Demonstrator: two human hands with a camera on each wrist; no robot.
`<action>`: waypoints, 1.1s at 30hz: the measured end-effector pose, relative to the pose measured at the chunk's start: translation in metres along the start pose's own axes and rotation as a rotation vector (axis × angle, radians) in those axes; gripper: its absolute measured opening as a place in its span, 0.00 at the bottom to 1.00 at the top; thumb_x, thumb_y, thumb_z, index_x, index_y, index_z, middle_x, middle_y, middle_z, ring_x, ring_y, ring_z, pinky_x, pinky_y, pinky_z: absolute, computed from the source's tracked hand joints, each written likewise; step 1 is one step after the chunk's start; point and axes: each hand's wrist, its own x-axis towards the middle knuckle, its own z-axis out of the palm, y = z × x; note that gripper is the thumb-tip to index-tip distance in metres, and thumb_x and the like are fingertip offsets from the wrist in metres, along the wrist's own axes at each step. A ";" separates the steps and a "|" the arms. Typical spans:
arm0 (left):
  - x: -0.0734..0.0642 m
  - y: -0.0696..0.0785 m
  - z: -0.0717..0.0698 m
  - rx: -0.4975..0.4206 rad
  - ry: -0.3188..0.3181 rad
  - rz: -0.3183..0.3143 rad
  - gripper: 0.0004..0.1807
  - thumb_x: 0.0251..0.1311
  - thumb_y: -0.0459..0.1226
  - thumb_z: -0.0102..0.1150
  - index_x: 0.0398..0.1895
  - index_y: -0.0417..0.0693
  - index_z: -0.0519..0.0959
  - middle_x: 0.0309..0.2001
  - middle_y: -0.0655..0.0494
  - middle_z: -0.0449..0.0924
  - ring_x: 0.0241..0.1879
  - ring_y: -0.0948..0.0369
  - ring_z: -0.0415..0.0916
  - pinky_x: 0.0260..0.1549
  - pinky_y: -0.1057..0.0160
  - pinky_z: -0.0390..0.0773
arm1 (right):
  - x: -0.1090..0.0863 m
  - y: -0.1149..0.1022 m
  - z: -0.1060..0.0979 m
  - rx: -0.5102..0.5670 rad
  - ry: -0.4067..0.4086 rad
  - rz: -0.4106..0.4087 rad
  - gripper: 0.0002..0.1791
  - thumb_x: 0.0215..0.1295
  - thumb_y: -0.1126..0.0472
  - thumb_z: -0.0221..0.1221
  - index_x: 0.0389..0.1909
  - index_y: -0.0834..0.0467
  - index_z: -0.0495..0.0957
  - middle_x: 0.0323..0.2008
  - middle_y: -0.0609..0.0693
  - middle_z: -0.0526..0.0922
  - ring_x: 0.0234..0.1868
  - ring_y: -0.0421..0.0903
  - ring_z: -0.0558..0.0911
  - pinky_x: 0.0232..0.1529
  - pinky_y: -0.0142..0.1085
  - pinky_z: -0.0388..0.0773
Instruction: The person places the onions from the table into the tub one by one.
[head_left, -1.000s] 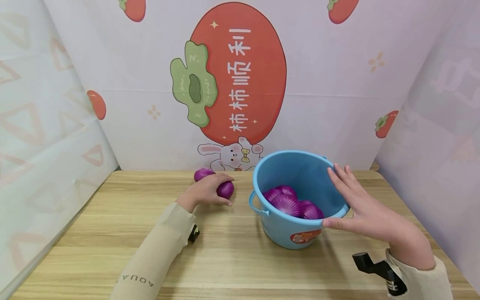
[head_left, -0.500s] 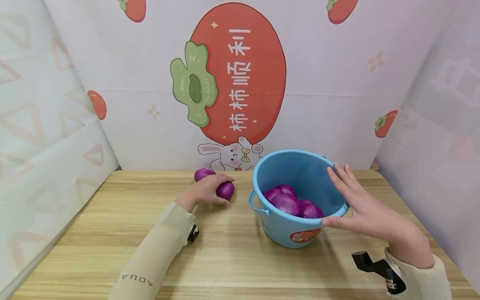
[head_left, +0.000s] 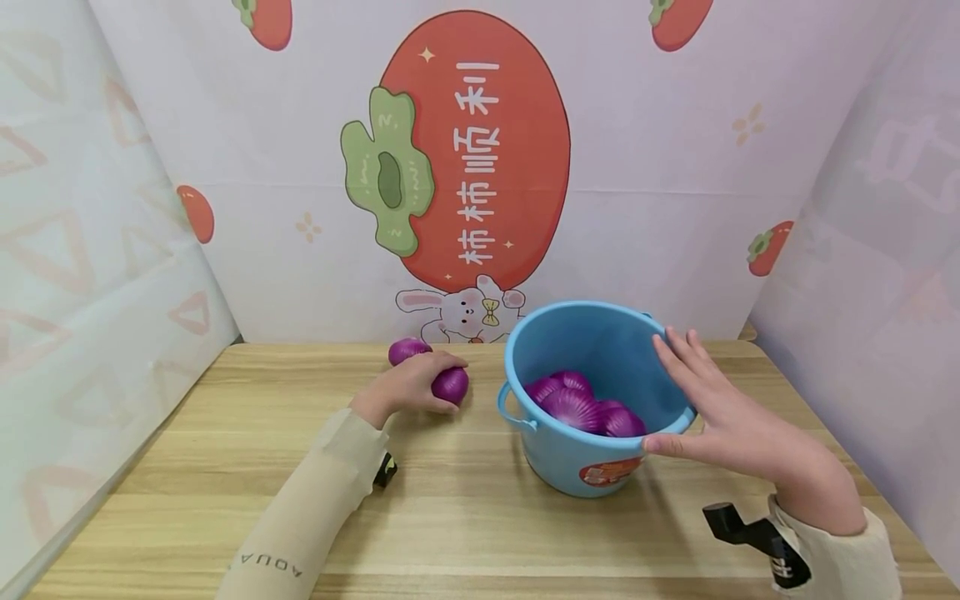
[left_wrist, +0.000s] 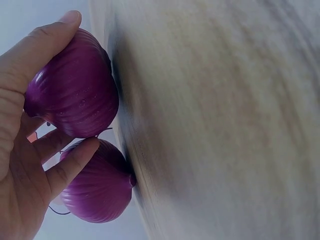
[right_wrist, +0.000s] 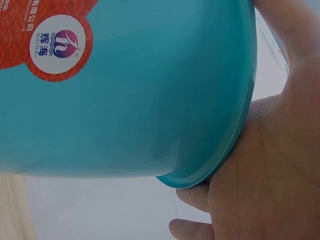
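Note:
My left hand [head_left: 405,385] grips a purple onion [head_left: 451,387] on the table, left of the blue bucket [head_left: 555,462]. In the left wrist view the thumb lies over this onion [left_wrist: 75,90] and the fingers pass behind it. A second onion [head_left: 407,349] sits just behind the hand; one fingertip overlaps it in the left wrist view. My right hand [head_left: 738,429] rests spread against the right side of the bucket's rim, thumb at the front and fingers fairly straight. The right wrist view has the palm [right_wrist: 270,165] right at the rim. Several onions [head_left: 573,410] lie inside the bucket.
The bucket's handle [head_left: 513,417] hangs down on its left side. Beneath everything is a wood-grain table [head_left: 442,533]. A printed cloth backdrop [head_left: 637,167] rises behind it, with cloth walls at the left and right.
The left thumb has drawn slightly inward on the onion. The right hand and the bucket have stayed in place, while the head view has tilted a little.

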 end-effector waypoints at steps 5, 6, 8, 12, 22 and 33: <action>-0.002 0.000 0.000 0.016 0.013 0.010 0.39 0.51 0.49 0.75 0.66 0.47 0.72 0.63 0.51 0.76 0.63 0.51 0.72 0.63 0.45 0.74 | 0.000 0.000 0.001 -0.010 0.001 -0.004 0.64 0.54 0.44 0.71 0.80 0.48 0.36 0.81 0.51 0.30 0.79 0.57 0.24 0.56 0.81 0.53; -0.002 0.000 -0.001 0.018 0.016 0.015 0.39 0.51 0.48 0.75 0.66 0.47 0.72 0.63 0.50 0.77 0.63 0.51 0.72 0.63 0.45 0.74 | 0.000 0.000 0.001 -0.013 0.002 -0.005 0.64 0.54 0.44 0.71 0.80 0.48 0.36 0.81 0.51 0.30 0.79 0.57 0.24 0.56 0.81 0.53; -0.003 0.000 -0.001 0.021 0.019 0.023 0.38 0.51 0.48 0.75 0.66 0.46 0.73 0.63 0.50 0.77 0.63 0.50 0.73 0.63 0.45 0.74 | 0.000 0.000 0.001 -0.013 0.004 -0.008 0.64 0.54 0.44 0.71 0.80 0.48 0.36 0.81 0.51 0.31 0.79 0.57 0.24 0.56 0.81 0.53; -0.004 0.001 -0.003 0.029 0.020 0.034 0.38 0.52 0.48 0.74 0.65 0.46 0.73 0.62 0.50 0.77 0.63 0.50 0.73 0.63 0.45 0.74 | 0.000 0.000 0.001 -0.014 0.008 -0.010 0.64 0.54 0.44 0.71 0.80 0.49 0.36 0.81 0.51 0.31 0.80 0.57 0.25 0.56 0.81 0.54; -0.009 0.001 -0.005 0.043 0.018 0.023 0.38 0.52 0.49 0.74 0.65 0.46 0.73 0.62 0.50 0.77 0.63 0.49 0.73 0.60 0.43 0.76 | 0.000 0.001 0.001 -0.019 0.010 -0.011 0.64 0.54 0.44 0.71 0.80 0.49 0.36 0.81 0.52 0.31 0.80 0.58 0.25 0.56 0.81 0.55; -0.016 0.007 -0.013 0.053 0.027 0.004 0.39 0.51 0.49 0.74 0.66 0.47 0.73 0.63 0.52 0.76 0.64 0.50 0.71 0.59 0.44 0.77 | -0.001 0.003 0.002 -0.029 0.010 -0.003 0.66 0.53 0.43 0.71 0.80 0.54 0.34 0.81 0.52 0.30 0.80 0.58 0.25 0.58 0.80 0.53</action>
